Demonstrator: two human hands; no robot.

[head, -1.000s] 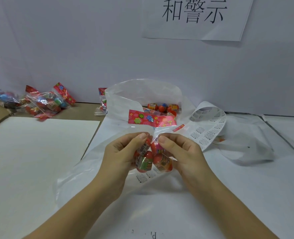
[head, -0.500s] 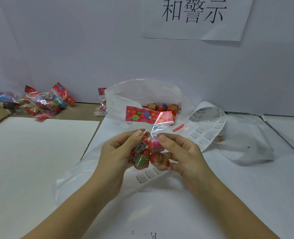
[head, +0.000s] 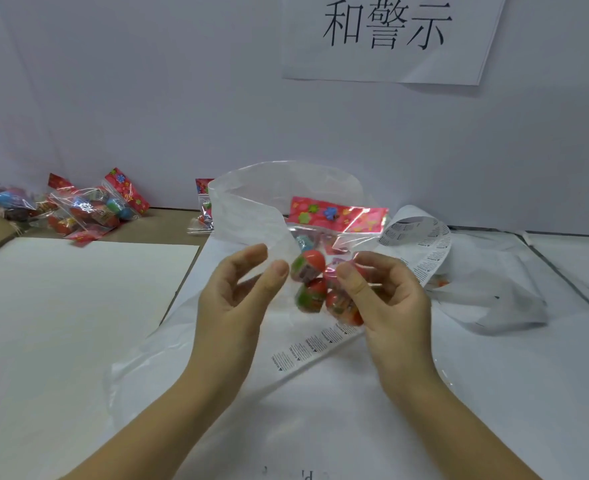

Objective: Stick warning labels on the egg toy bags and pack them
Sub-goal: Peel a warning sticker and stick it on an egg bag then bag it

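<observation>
- While it hangs above the middle of the table, the egg toy bag [head: 322,289] is held up off the surface by the right hand [head: 386,299], whose thumb and curled fingers pinch the film over the eggs. Its flowered header card [head: 338,216] stands upright on the far side.
- The left hand [head: 237,292] is spread and relaxed and grips nothing. Its thumb tip sits just beside the bag's left edge, and I cannot tell whether it touches the film.
- Whether a warning label is already on this bag I cannot tell; the film is glossy and blurred.
- Risk: only one pinch carries the bag, on slick film over round eggs. A loosened thumb would probably let it slide down onto the label strip [head: 307,349] lying directly beneath.
- Risk: the eggs bulge the film, so a label pressed there would likely crease or lift at its edges. A flat patch near the header looks safer.
- That strip runs from the near middle out to the right and curls up into a loop [head: 421,244] just beyond the right hand, where a careless sweep could snag it.
- A large clear sack [head: 251,209] rises just behind the hands, and its loose wall leans between the left hand and the opening.
- Far left lies a pile of egg bags [head: 89,209], with one more [head: 203,209] beside the sack.
- A white board [head: 78,306] covers the near left, and a paper sign [head: 390,36] hangs on the wall.
</observation>
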